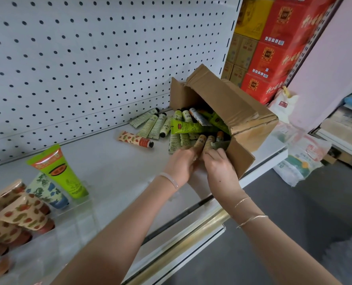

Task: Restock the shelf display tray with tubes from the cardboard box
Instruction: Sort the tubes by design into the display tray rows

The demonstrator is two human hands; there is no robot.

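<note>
The pegboard panel (88, 58) forms the back wall behind and to the left of the cardboard box (232, 108). The white shelf (113, 173) carries the box at its right end. The box lies tipped on its side, with its open mouth and flaps facing left and toward the person. Stacked red cartons (278, 48) stand behind the box, to its right. Plastic bags (300, 159) lie on the floor below and to the right of the box.

The clear display tray (76, 229) sits on the same shelf, well apart from the box, to its far left. It holds a tall green tube (61, 171), a blue-patterned tube (47, 192) and several red-patterned tubes (20, 214).

Both hands are at the box mouth, touching each other.
- Left hand (181, 165): fingers curled round the first beige tube (199, 141).
- Right hand (220, 167): fingers curled round the second beige tube (209, 141), just beside the first.

Stock location:
- Mixed tubes fill the box mouth; a bright green tube (189, 126) lies across the top of them.
- A group of pale green tubes (152, 124) lies on the shelf just left of the box.
- One loose red-patterned tube (136, 139) lies further left of the box.
</note>
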